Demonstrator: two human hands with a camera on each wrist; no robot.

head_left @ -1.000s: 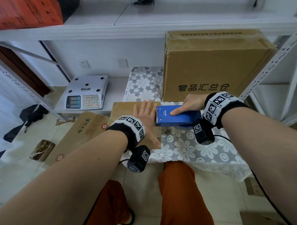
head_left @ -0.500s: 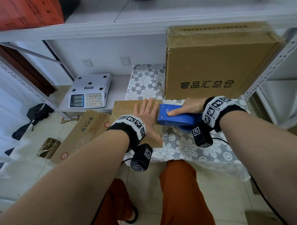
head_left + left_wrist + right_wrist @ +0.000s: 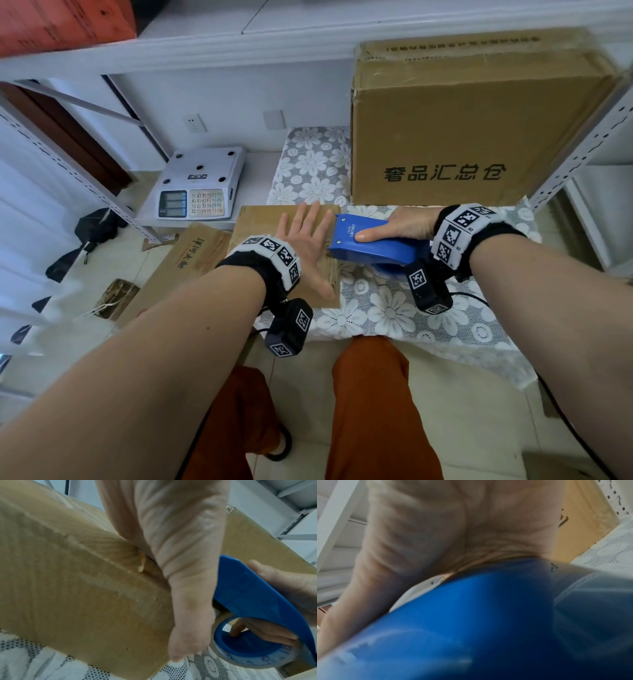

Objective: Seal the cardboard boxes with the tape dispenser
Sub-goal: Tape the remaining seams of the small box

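A small flat cardboard box (image 3: 260, 222) lies on the lace-covered table, and my left hand (image 3: 310, 240) presses flat on its top with straight fingers. In the left wrist view the palm (image 3: 171, 540) covers the box's (image 3: 68, 588) centre seam, where shiny tape shows. My right hand (image 3: 404, 226) grips the blue tape dispenser (image 3: 370, 243), whose front end sits at the box's right edge beside my left hand. The dispenser (image 3: 257, 608) carries a roll of clear tape, with my right fingers through its core. The right wrist view is a blur of the blue dispenser (image 3: 471, 628).
A large taped cardboard box (image 3: 472, 123) stands at the back of the table (image 3: 411, 318). A white weighing scale (image 3: 202, 185) sits on a low shelf at left. Flattened cardboard (image 3: 185, 263) leans below it. Metal shelf posts (image 3: 582, 144) flank the right side.
My right hand has tilted the dispenser so that its front end dips toward the box's right edge. My left hand stays flat on the box.
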